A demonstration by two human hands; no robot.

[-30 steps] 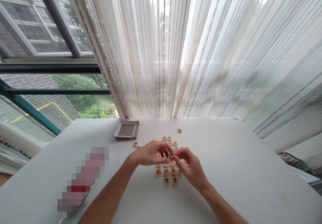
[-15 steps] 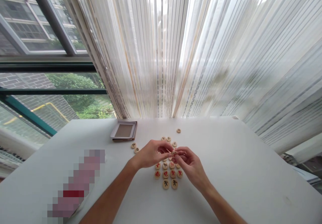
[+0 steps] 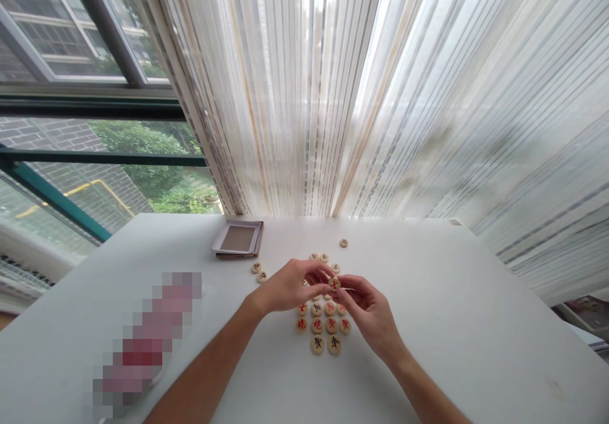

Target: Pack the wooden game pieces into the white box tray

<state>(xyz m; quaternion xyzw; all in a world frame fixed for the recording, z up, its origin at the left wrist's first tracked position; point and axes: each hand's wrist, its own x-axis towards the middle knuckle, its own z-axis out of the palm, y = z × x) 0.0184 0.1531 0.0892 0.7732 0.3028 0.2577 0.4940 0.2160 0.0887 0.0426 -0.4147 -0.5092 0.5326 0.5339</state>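
White table (image 3: 476, 297), one open box (image 3: 238, 238) on it; one round piece (image 3: 334, 284), without a long axis, sits between left hand (image 3: 292, 287) and right hand (image 3: 365, 300), neither nearer, both pinched nearly closed on it, beyond two black-marked pieces (image 3: 318, 344) and four red-marked pieces (image 3: 317, 325) in a row; others partly hidden, uncountable

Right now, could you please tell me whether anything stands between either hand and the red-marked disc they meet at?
Nothing visible does: the left hand and right hand hold the red-marked disc directly between them.
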